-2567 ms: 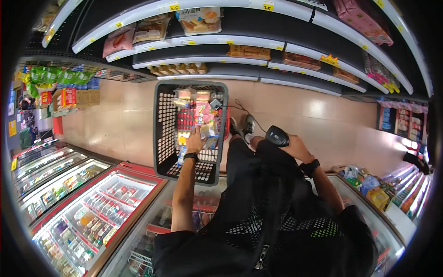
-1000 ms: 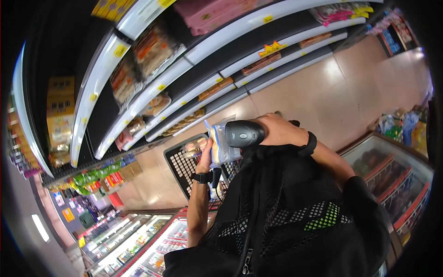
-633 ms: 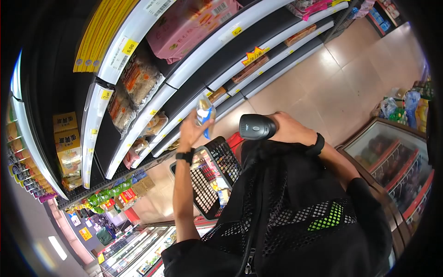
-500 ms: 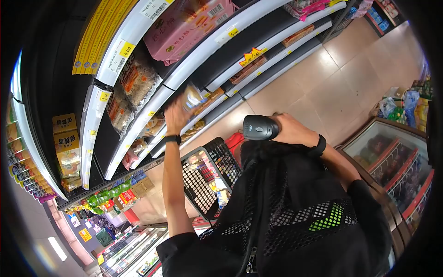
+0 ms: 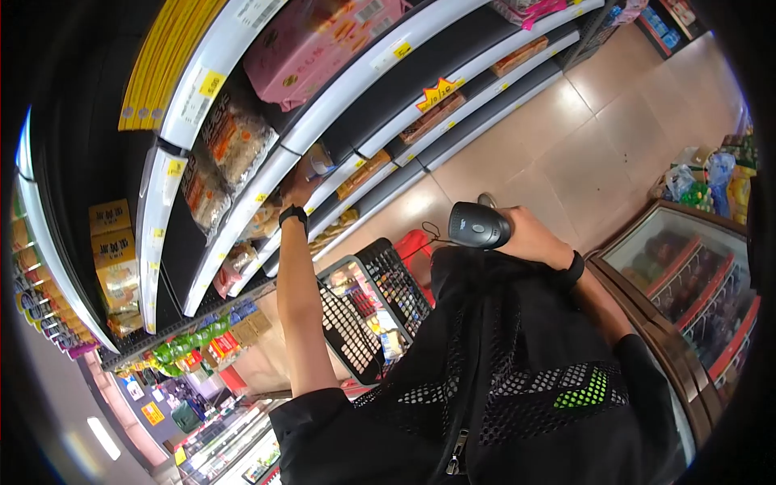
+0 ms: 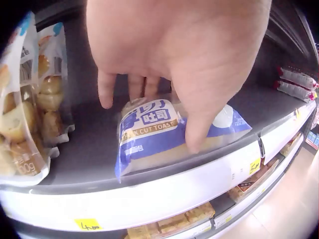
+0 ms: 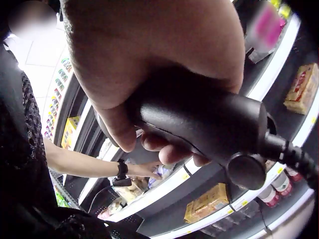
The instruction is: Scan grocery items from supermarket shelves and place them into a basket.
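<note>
In the left wrist view a clear and blue bag of thick-cut toast (image 6: 149,142) lies at the front of a dark shelf. My left hand (image 6: 174,50) reaches over it from above, thumb across the front and fingers at its top and back edge. The head view shows that hand (image 5: 299,190) in between two shelf levels, the bag mostly hidden there. My right hand (image 5: 529,236) grips a black handheld barcode scanner (image 5: 478,225) in front of the body. A cord runs from the scanner's end in the right wrist view.
Packs of small breads (image 6: 50,94) stand left of the toast. White price rails (image 6: 164,186) edge the shelves. A black shopping basket (image 5: 347,323) holding several packages stands below the left arm. A glass-topped freezer (image 5: 687,267) is at the right.
My left hand has lifted the toast from the basket, passed it near the scanner and carried it up to the shelf. The view has turned towards the shelves. The right hand keeps the scanner.
</note>
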The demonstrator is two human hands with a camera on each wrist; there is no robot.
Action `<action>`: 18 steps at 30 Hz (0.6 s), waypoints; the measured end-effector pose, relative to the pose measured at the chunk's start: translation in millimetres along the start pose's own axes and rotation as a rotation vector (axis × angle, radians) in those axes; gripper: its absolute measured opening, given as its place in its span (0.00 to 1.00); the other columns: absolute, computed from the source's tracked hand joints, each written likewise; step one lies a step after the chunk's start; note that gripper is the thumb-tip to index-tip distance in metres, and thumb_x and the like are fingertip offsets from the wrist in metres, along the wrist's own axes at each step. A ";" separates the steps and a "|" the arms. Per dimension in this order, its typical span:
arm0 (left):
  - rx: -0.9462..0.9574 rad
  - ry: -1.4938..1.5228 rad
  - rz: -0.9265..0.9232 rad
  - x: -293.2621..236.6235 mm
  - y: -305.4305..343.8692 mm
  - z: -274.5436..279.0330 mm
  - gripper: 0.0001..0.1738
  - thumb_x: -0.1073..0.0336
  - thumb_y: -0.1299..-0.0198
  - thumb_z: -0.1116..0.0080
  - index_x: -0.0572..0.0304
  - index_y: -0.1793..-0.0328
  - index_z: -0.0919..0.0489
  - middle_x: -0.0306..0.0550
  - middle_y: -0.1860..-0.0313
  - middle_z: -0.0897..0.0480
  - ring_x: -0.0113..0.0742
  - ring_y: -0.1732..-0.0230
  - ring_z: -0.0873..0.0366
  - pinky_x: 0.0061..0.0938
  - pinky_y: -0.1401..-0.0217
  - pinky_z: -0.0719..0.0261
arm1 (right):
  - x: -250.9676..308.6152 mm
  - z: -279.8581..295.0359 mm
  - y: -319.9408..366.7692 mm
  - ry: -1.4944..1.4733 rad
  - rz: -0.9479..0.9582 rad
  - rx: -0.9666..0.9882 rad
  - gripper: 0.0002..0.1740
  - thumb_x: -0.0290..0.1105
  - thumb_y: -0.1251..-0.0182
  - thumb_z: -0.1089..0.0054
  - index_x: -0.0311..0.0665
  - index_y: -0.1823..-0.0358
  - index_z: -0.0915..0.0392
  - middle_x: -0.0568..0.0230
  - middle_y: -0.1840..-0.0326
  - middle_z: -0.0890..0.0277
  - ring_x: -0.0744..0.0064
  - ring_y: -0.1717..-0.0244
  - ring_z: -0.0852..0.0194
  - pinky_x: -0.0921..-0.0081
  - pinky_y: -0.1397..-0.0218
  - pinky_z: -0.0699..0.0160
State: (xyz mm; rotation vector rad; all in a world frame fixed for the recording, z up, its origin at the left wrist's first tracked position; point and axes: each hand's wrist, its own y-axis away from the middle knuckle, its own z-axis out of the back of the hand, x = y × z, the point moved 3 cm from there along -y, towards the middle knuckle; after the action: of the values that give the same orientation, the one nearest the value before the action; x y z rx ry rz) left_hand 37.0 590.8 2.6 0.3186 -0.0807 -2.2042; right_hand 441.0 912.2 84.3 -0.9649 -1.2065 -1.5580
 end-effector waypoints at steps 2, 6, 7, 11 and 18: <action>-0.020 -0.003 -0.077 -0.1 2.9 2.7 0.47 0.58 0.50 0.30 0.44 0.23 0.39 0.50 0.25 0.34 0.52 0.25 0.39 0.40 0.24 0.38 | -1.3 -5.2 0.0 -0.018 0.020 0.002 0.20 0.33 0.50 0.28 0.28 0.57 0.20 0.44 0.63 0.18 0.52 0.63 0.16 0.67 0.55 0.22; -0.206 -0.037 -0.004 -2.5 24.0 1.8 0.43 0.53 0.47 0.31 0.44 0.25 0.36 0.54 0.29 0.30 0.58 0.31 0.33 0.45 0.33 0.28 | 0.1 -14.4 -7.9 0.040 0.110 0.020 0.23 0.36 0.50 0.29 0.32 0.54 0.19 0.43 0.62 0.19 0.42 0.59 0.21 0.61 0.54 0.23; -0.235 -0.059 0.041 -15.0 33.6 9.0 0.42 0.52 0.46 0.32 0.45 0.25 0.35 0.55 0.32 0.29 0.60 0.34 0.31 0.46 0.36 0.26 | 0.9 -17.8 -10.4 0.025 0.108 0.026 0.22 0.35 0.51 0.29 0.31 0.54 0.20 0.43 0.62 0.19 0.42 0.59 0.21 0.62 0.54 0.23; -0.395 0.028 0.046 -39.1 100.7 32.6 0.23 0.57 0.39 0.38 0.53 0.39 0.23 0.56 0.44 0.21 0.57 0.44 0.24 0.45 0.48 0.24 | 3.0 -39.9 -24.2 -0.001 0.117 0.123 0.19 0.30 0.51 0.30 0.30 0.57 0.20 0.48 0.64 0.18 0.54 0.62 0.19 0.67 0.56 0.22; -0.558 0.299 0.587 -5.0 318.9 -32.3 0.14 0.57 0.32 0.45 0.61 0.55 0.18 0.54 0.67 0.16 0.47 0.67 0.16 0.33 0.65 0.22 | 29.9 -93.8 -42.0 0.158 0.175 0.339 0.22 0.34 0.50 0.32 0.31 0.54 0.20 0.41 0.61 0.19 0.40 0.57 0.21 0.60 0.54 0.23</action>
State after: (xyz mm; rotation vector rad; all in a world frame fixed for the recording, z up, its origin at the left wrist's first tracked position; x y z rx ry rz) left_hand 295.1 402.1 26.9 0.2608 0.5313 -1.4997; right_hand 387.8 819.4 81.3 -0.6915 -1.1924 -1.2196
